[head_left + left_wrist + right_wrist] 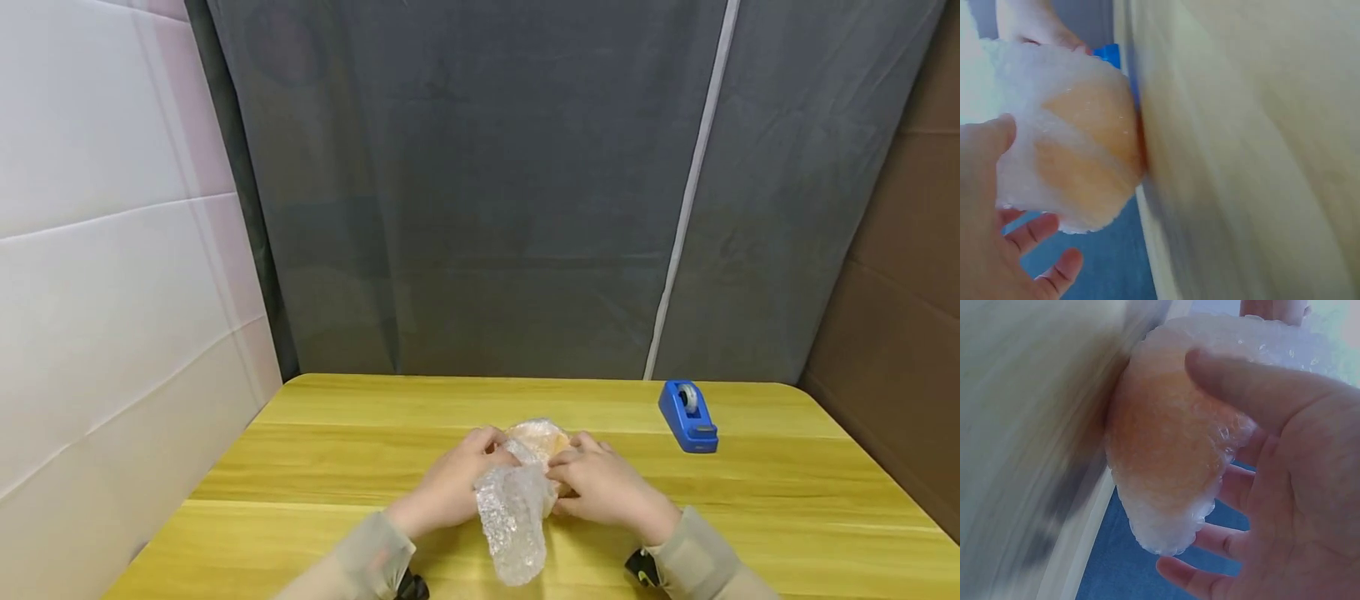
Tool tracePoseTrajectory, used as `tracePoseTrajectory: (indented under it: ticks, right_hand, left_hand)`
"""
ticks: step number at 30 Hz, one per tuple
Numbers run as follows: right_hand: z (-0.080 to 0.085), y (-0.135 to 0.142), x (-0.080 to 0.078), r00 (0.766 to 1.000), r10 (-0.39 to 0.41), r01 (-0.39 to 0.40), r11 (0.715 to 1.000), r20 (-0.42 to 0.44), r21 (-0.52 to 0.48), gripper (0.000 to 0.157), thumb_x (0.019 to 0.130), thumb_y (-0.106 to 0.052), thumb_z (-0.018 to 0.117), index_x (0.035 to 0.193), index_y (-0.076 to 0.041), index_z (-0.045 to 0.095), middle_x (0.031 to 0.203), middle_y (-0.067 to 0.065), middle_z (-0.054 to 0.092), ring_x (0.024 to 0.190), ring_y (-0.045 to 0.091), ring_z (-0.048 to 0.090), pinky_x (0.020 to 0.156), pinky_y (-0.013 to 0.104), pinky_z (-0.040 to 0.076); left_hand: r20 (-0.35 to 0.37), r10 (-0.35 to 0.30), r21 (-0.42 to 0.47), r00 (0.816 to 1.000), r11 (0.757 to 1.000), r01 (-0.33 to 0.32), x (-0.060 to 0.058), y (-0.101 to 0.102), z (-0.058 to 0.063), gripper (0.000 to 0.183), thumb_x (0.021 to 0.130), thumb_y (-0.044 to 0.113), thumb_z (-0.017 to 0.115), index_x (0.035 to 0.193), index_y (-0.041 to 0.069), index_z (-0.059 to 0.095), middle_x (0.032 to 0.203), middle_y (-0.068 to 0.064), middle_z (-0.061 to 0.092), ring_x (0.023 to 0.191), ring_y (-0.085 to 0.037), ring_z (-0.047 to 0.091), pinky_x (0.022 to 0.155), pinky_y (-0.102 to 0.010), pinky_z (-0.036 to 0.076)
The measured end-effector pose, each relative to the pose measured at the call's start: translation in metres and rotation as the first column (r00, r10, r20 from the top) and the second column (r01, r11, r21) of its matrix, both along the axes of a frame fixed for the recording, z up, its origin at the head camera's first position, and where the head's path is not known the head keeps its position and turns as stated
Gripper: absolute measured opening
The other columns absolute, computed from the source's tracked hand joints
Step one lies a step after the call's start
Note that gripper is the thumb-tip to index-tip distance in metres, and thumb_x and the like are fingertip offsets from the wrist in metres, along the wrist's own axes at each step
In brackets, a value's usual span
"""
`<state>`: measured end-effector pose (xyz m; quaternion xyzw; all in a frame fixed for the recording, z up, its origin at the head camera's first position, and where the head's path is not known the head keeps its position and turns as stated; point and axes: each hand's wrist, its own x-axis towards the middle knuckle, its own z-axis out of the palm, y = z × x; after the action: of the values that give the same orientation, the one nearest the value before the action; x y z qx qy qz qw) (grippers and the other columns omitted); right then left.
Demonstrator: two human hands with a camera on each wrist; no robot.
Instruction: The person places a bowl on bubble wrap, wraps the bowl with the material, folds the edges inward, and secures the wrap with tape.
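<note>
A rounded orange thing (1088, 156) shows through layers of clear bubble wrap (517, 525) near the front middle of the table; the wrap blurs its kind. My left hand (461, 475) holds the bundle from the left, thumb on the near face and fingers round the far side. From the right, my right hand (600, 487) grips it with its thumb (1229, 378) across the wrap and fingers partly behind. A loose tail of wrap hangs toward me between the wrists. In both wrist views the bundle's underside lies against the tabletop.
A blue tape dispenser (688, 417) with a roll of clear tape stands at the back right of the wooden table (337, 467). Dark cloth (480, 208) hangs behind the table, a white panel (112, 250) rises at left and a brown one (900, 292) at right.
</note>
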<state>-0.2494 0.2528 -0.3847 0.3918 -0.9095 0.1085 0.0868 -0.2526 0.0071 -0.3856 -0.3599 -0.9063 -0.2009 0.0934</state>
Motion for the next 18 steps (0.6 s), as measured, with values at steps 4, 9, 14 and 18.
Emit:
tracePoseTrajectory:
  ticks: [4,9,14,18]
  right_hand:
    - [0.0,0.002,-0.002,0.997,-0.01,0.012,0.999,0.075,-0.035,0.05,0.076,-0.045,0.077,0.112,-0.011,0.072,0.121,0.006,0.064,0.121,0.037,0.045,0.096,0.059,0.039]
    - [0.0,0.002,-0.004,0.997,0.01,-0.003,0.996,0.08,-0.086,0.063,0.071,-0.057,0.076,0.112,-0.009,0.071,0.119,0.005,0.064,0.124,0.037,0.044,0.098,0.059,0.039]
    - [-0.002,0.002,-0.009,0.995,0.027,-0.012,0.989,0.1,-0.148,0.069,0.072,-0.063,0.072,0.114,-0.008,0.069,0.122,0.006,0.064,0.124,0.037,0.044,0.1,0.056,0.04]
    - [-0.005,0.003,-0.013,0.987,0.019,0.017,0.974,0.157,-0.225,0.074,0.074,-0.063,0.072,0.12,-0.006,0.066,0.127,0.008,0.061,0.122,0.033,0.046,0.098,0.053,0.043]
  left_hand:
    - [-0.08,-0.052,-0.003,0.995,0.999,0.052,0.0,0.0,0.002,0.025,0.093,0.037,0.06,0.111,0.024,0.07,0.116,0.008,0.06,0.106,-0.012,0.053,0.087,-0.034,0.049]
    - [0.019,0.016,0.053,1.0,0.998,-0.017,0.003,-0.004,0.001,0.031,0.089,0.034,0.064,0.118,0.022,0.063,0.113,0.007,0.064,0.1,-0.012,0.057,0.083,-0.034,0.05]
    - [0.101,0.072,0.131,0.992,0.988,-0.085,0.004,-0.008,0.001,0.04,0.084,0.032,0.071,0.119,0.021,0.055,0.107,0.004,0.062,0.094,-0.014,0.058,0.076,-0.034,0.05]
    - [0.097,0.096,0.153,0.991,0.982,-0.11,0.004,-0.008,0.001,0.032,0.087,0.029,0.069,0.116,0.019,0.061,0.107,0.004,0.065,0.093,-0.014,0.058,0.077,-0.034,0.051]
